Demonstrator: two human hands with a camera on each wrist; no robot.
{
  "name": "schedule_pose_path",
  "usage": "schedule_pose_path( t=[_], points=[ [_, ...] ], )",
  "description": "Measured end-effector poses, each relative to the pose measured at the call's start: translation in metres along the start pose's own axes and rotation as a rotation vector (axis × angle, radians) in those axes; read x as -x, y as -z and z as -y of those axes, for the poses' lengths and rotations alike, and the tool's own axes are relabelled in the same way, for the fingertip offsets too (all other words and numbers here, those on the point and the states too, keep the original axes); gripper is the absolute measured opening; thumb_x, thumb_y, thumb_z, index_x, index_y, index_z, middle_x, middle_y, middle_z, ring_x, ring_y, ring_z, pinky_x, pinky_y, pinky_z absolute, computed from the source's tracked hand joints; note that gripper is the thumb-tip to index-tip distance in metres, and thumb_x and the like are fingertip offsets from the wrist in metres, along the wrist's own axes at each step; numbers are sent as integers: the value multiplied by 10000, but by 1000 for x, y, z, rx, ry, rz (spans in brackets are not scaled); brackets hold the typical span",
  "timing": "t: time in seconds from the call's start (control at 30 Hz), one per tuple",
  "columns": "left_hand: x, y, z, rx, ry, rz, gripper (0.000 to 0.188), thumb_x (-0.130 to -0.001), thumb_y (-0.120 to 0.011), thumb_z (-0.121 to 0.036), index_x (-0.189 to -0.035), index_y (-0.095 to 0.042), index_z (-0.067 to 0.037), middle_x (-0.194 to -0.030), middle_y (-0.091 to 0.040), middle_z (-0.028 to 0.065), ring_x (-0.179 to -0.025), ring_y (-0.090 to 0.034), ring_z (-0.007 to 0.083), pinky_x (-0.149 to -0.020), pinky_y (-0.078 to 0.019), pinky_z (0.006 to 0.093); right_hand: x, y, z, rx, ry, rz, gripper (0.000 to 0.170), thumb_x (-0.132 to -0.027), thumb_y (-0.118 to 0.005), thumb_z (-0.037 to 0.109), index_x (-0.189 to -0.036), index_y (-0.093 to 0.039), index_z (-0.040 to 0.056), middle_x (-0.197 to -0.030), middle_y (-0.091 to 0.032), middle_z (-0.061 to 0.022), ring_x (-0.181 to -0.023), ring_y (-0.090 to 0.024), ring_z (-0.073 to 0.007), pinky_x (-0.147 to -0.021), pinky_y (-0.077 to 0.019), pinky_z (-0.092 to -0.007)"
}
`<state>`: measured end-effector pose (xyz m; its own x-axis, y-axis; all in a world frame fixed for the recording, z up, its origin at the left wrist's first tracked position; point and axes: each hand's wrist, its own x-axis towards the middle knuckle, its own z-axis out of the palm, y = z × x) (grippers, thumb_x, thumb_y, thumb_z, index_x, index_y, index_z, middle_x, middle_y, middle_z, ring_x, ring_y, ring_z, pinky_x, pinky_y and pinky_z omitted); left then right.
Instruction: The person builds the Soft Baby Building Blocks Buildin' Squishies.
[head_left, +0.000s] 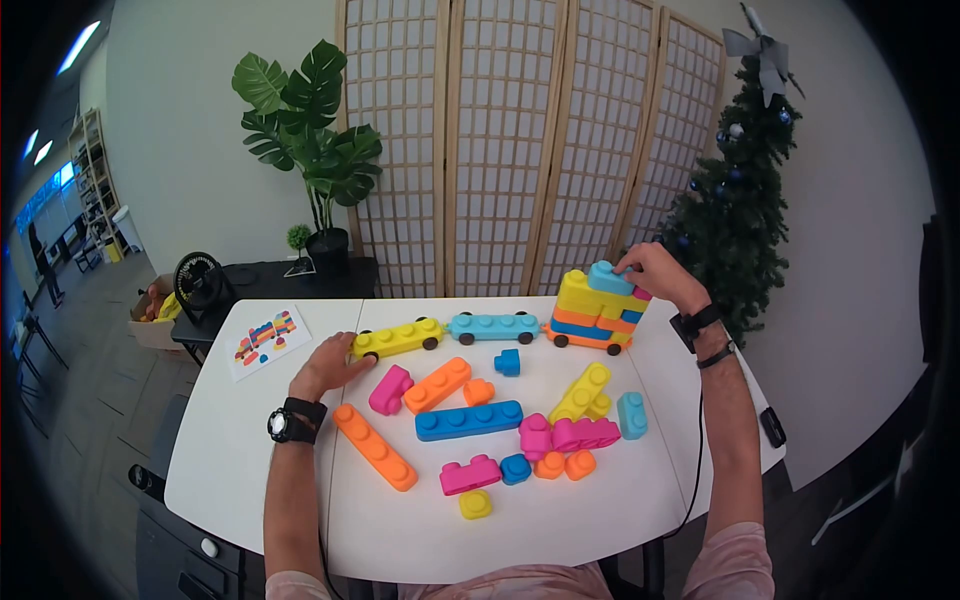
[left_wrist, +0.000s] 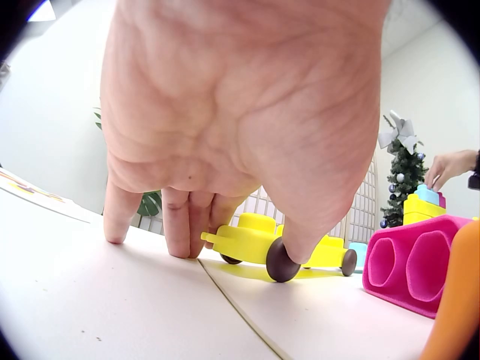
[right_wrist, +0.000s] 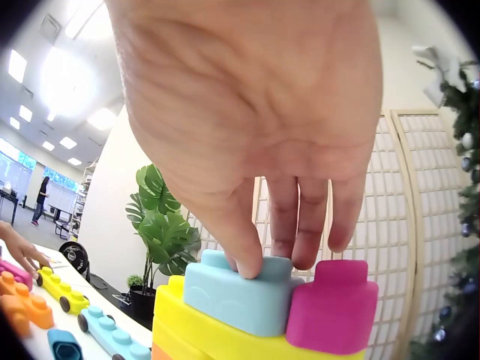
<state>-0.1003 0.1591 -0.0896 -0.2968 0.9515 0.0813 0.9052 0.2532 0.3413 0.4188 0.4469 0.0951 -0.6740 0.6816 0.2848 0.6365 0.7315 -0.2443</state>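
A yellow wheeled base (head_left: 400, 338) stands at the left end of a row, in line with a light blue wheeled base (head_left: 493, 327) and a wheeled stack of yellow, orange and blue blocks (head_left: 590, 308). My left hand (head_left: 328, 368) is at the yellow base's left end, thumb against a dark wheel (left_wrist: 282, 260) and the other fingertips down on the table. At the top of the stack my right hand (head_left: 662, 277) pinches a light blue block (right_wrist: 238, 292), thumb on its near side, the fingers partly hidden behind it. Beside that block sits a magenta block (right_wrist: 332, 307).
Loose blocks lie nearer me, among them a long blue one (head_left: 469, 421), a long orange one (head_left: 375, 447) and a yellow one (head_left: 582, 393). A printed sheet (head_left: 268, 341) lies at the table's left. A black device (head_left: 772, 427) is at the right edge.
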Motion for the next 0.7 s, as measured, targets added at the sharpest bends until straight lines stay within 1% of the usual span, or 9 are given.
schedule_pose_path(
  t=[0.17,0.27,0.33,0.47,0.5,0.53,0.6,0.63,0.7],
  points=[
    [3,7,-9,-10,25,-1,764,-987,-738,-573,-1431,-623,37,-1377,-692,246,-1305,-645,397,-1119,-517,446,2,-1,-3,21,44,-13,257,-866,-761,-25,-1116,-820,-19,-1077,-799,-198,-993,-782,-337,-919,-627,-415],
    [3,7,-6,19,17,13,787,-980,-732,-571,-1442,-617,57,-1406,-675,264,-1332,-627,402,-1153,-497,447,1,-4,-3,1,65,-27,259,-869,-746,-20,-1118,-815,-24,-1065,-796,-204,-980,-778,-345,-919,-620,-420],
    [4,9,-8,34,0,22,784,-981,-732,-569,-1439,-619,57,-1402,-677,263,-1324,-631,401,-1148,-499,444,3,-2,0,20,10,1,223,-908,-762,4,-1123,-818,-14,-1083,-778,-168,-931,-755,-288,-862,-622,-370],
    [1,6,-3,37,6,30,786,-982,-730,-568,-1445,-613,56,-1406,-676,261,-1323,-631,401,-1146,-499,443,11,5,17,-25,-44,29,262,-915,-759,12,-1172,-797,-23,-1094,-783,-175,-904,-757,-281,-857,-629,-359],
    [1,7,-5,43,9,35,788,-982,-731,-566,-1451,-608,55,-1406,-675,260,-1324,-630,401,-1144,-500,445,12,4,18,78,-1,26,296,-920,-775,35,-1212,-775,-9,-1145,-772,-171,-1012,-750,-308,-952,-609,-379],
    [2,8,-5,49,12,41,791,-982,-732,-564,-1457,-602,55,-1406,-675,259,-1325,-629,400,-1142,-501,447,14,-1,22,74,10,34,296,-920,-775,35,-1212,-775,-9,-1145,-772,-171,-1012,-750,-308,-952,-609,-379],
    [0,7,0,41,21,52,808,-975,-741,-565,-1475,-589,52,-1426,-665,261,-1342,-621,399,-1151,-497,442,27,-8,38,130,236,-201,303,-928,-790,69,-1225,-757,18,-1222,-753,-157,-1150,-714,-339,-1060,-559,-408],
    [-2,5,1,31,11,62,827,-968,-749,-566,-1492,-576,49,-1446,-655,262,-1359,-613,399,-1160,-493,437,32,-10,47,128,235,-190,303,-928,-790,69,-1225,-757,18,-1222,-753,-157,-1150,-714,-339,-1060,-559,-408],
    [-4,0,5,20,-1,54,856,-957,-760,-571,-1510,-560,50,-1470,-641,266,-1374,-605,401,-1171,-488,431,45,-14,67,35,316,-125,330,-942,-788,123,-1260,-739,47,-1281,-730,-145,-1239,-655,-353,-1089,-533,-432]
  ],
)
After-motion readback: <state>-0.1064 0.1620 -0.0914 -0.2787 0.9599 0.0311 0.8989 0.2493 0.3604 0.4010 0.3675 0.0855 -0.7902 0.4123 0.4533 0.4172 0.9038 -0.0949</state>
